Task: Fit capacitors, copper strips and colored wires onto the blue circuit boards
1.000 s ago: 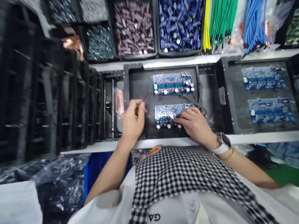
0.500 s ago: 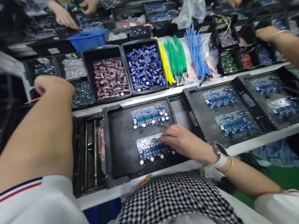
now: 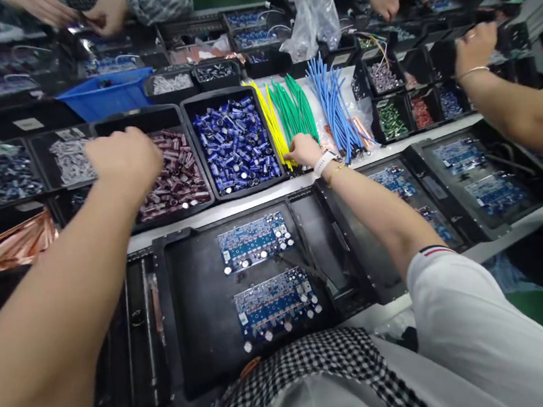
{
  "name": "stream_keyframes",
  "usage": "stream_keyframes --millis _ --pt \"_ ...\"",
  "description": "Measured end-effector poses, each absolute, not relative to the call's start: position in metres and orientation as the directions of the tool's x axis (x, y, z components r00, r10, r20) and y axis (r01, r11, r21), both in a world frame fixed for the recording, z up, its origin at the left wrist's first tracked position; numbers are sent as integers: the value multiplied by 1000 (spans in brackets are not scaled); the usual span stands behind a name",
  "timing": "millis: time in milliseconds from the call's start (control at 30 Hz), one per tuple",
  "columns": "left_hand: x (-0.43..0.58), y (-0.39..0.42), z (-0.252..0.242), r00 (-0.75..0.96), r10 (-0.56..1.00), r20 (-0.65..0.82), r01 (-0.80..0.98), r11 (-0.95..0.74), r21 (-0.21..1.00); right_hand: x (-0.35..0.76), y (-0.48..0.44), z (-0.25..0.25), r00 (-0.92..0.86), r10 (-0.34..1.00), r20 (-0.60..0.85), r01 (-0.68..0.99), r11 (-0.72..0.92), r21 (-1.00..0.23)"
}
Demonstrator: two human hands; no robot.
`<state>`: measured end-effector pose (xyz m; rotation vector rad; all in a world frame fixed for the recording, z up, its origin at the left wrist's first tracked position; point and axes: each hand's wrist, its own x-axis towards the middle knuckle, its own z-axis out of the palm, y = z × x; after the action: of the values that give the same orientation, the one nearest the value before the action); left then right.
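My left hand (image 3: 125,161) is over the bin of brown capacitors (image 3: 175,169), its fingers curled down and partly hidden behind the back of the hand. What it holds, if anything, does not show. At the lower ends of the yellow wires (image 3: 269,121), my right hand (image 3: 305,151) has its thumb and fingers pinched together on a yellow wire. Green wires (image 3: 293,105) lie just behind that hand. Nearer to me, two blue circuit boards (image 3: 277,305) with silver-topped capacitors rest in a black tray (image 3: 192,305).
Blue capacitors (image 3: 234,139) fill a black bin beside the brown ones. Copper-coloured strips (image 3: 21,241) lie at the left. Blue wires (image 3: 331,104) and small part bins stand at the right. A co-worker's arm (image 3: 509,88) reaches in there; other people's hands work across the bench.
My right hand has left the near circuit board and reached forward to the yellow wires. My left hand has moved right, relative to the bins, from the small bins to the brown capacitors.
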<state>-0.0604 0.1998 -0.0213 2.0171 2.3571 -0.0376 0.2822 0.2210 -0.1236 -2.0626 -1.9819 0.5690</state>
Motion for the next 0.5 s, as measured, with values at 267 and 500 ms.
stream_keyframes --millis 267,500 --pt "58 155 -33 219 976 14 975 -219 -32 305 238 -132 125 991 -43 837 -129 -531" --pt "87 153 -59 323 946 6 946 -323 37 286 265 -133 163 986 20 873 -135 -469"
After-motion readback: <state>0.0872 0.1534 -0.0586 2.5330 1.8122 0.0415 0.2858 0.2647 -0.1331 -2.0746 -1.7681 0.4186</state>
